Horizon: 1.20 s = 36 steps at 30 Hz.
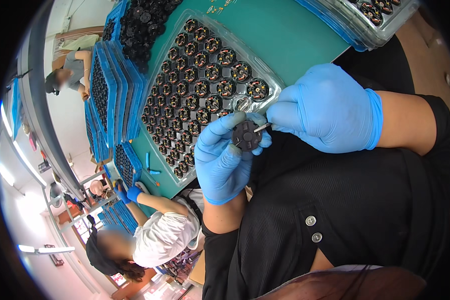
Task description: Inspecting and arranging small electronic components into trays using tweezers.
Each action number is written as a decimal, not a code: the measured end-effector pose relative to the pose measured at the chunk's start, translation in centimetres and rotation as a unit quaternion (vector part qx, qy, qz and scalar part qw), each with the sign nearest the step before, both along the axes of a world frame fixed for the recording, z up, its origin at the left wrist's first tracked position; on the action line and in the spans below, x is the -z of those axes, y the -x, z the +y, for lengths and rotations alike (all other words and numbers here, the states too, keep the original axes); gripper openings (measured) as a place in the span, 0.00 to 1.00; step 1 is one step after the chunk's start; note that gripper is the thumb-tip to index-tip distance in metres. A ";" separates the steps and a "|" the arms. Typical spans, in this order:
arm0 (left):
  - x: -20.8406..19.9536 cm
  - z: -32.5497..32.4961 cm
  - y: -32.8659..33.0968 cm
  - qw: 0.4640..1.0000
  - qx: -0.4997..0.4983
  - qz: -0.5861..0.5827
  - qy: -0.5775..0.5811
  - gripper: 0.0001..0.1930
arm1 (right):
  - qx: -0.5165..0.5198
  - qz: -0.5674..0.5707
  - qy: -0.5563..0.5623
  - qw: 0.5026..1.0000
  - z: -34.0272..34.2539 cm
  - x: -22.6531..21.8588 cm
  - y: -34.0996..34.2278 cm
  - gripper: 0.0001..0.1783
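My left hand [219, 162], in a blue glove, grips a round black plastic part [245, 136] by its edge, with raised blocks and a central ring showing on its face. My right hand [330, 112], also gloved in blue, pinches a slender metal piece [261, 128]. Its tip touches the upper right of the black part's face; the rest is hidden in my fingers, so its kind is unclear. Just beyond my hands lies a clear plastic tray [252, 61] with rows of round black parts carrying copper-coloured and red pieces. One pocket near my fingers holds no such part.
The tray rests on a green tabletop [270, 37]. Loose black parts [144, 25] are heaped at the back, beside stacked blue trays [120, 95]. Blue-handled pliers [151, 165] lie left. More trays [357, 25] stand upper right. Two people work nearby, one in a white shirt [162, 235].
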<state>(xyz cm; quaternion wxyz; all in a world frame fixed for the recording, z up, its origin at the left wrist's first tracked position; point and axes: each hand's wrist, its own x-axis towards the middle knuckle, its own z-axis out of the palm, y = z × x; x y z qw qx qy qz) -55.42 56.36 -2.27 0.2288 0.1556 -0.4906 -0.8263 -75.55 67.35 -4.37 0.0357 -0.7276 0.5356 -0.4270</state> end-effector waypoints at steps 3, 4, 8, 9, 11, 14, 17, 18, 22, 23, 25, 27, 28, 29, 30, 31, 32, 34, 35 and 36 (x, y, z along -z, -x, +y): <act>0.0 -0.2 -0.1 1.000 0.007 0.007 -0.009 0.27 | -0.008 -0.023 -0.012 1.000 0.0 0.0 -0.1 0.06; 0.0 -0.3 -0.1 1.000 0.016 0.017 -0.016 0.27 | -0.009 -0.030 -0.007 0.999 0.0 0.0 -0.1 0.06; -0.5 -0.4 -0.3 1.000 0.008 0.006 -0.006 0.27 | -0.020 -0.073 -0.007 0.997 0.0 -0.1 -0.1 0.07; -0.6 -0.3 -0.4 1.000 -0.003 -0.003 0.000 0.27 | -0.017 -0.077 -0.004 0.997 0.1 -0.1 0.0 0.08; -0.7 -0.2 -0.4 1.000 -0.014 -0.011 0.006 0.27 | -0.015 -0.068 -0.011 0.998 0.1 -0.1 -0.1 0.08; -0.7 -0.2 -0.2 1.000 -0.020 -0.018 0.007 0.27 | -0.014 -0.047 -0.025 0.998 0.2 -0.3 -0.1 0.08; -0.6 -0.3 0.0 1.000 -0.008 -0.003 0.016 0.26 | -0.010 -0.049 -0.025 0.998 0.2 -0.3 0.1 0.08; -0.6 -0.3 0.1 0.996 -0.028 -0.018 0.078 0.25 | -0.004 -0.061 -0.023 0.998 0.2 -0.2 0.1 0.08; -0.7 0.2 0.3 0.943 -0.109 -0.131 0.285 0.28 | -0.029 -0.134 -0.073 0.988 -0.1 0.4 -0.2 0.07; -0.7 0.2 0.5 0.892 -0.130 -0.186 0.390 0.29 | -0.043 -0.173 -0.102 0.979 -0.3 0.6 -0.4 0.07; -0.6 0.1 0.9 0.860 -0.139 -0.192 0.452 0.32 | -0.057 -0.211 -0.131 0.967 -0.6 0.9 -0.5 0.07; -0.4 0.1 1.2 0.797 -0.168 -0.219 0.537 0.32 | -0.048 -0.234 -0.131 0.962 -0.7 1.0 -0.6 0.08; -0.3 0.2 1.3 0.795 -0.169 -0.213 0.542 0.32 | -0.053 -0.232 -0.107 0.965 -0.6 0.9 -0.5 0.08; -0.2 0.2 1.5 0.793 -0.179 -0.203 0.547 0.32 | -0.069 -0.271 -0.168 0.945 -0.4 0.7 -0.4 0.08; 0.0 0.3 1.6 0.789 -0.187 -0.193 0.552 0.32 | -0.084 -0.307 -0.228 0.920 -0.3 0.6 -0.4 0.08; 0.1 0.3 1.6 0.790 -0.190 -0.191 0.550 0.32 | -0.083 -0.307 -0.228 0.920 -0.3 0.4 -0.3 0.08; 0.2 0.3 1.7 0.777 -0.189 -0.184 0.572 0.32 | -0.083 -0.313 -0.245 0.914 -0.2 0.3 -0.3 0.09; 0.4 0.2 1.6 0.762 -0.189 -0.177 0.593 0.33 | -0.083 -0.319 -0.262 0.907 -0.3 0.2 -0.3 0.09; 0.4 0.1 1.5 0.747 -0.181 -0.172 0.616 0.33 | -0.084 -0.326 -0.265 0.903 -0.4 0.1 -0.4 0.10; 0.4 0.0 1.5 0.733 -0.172 -0.168 0.636 0.33 | -0.085 -0.330 -0.267 0.901 -0.4 0.1 -0.4 0.10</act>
